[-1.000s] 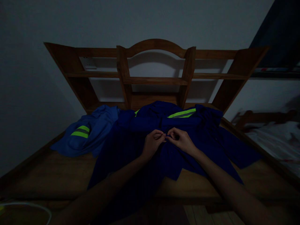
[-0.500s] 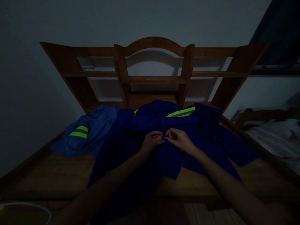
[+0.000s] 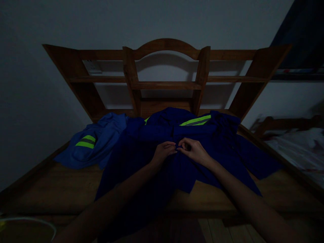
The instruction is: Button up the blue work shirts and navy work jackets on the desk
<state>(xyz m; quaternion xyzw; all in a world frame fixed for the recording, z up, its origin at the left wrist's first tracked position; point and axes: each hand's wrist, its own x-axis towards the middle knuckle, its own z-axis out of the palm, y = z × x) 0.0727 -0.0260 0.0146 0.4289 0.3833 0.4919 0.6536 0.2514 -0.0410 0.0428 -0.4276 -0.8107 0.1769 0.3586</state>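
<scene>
Left hand (image 3: 161,154) and right hand (image 3: 194,151), fingertips slightly farther apart than a second ago, bend over a dark-blue cloth garment (image 3: 186,172), spread from centre toward 6 o'clock on a brown wooden desk (image 3: 68,185); gloom hides whether they grip it. A lighter-blue, lime-striped cloth garment (image 3: 107,143) lies toward 9 o'clock.

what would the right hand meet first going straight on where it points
Most likely the left hand, its fingertips just across from the right hand over the dark blue garment, though depth is unclear.
</scene>
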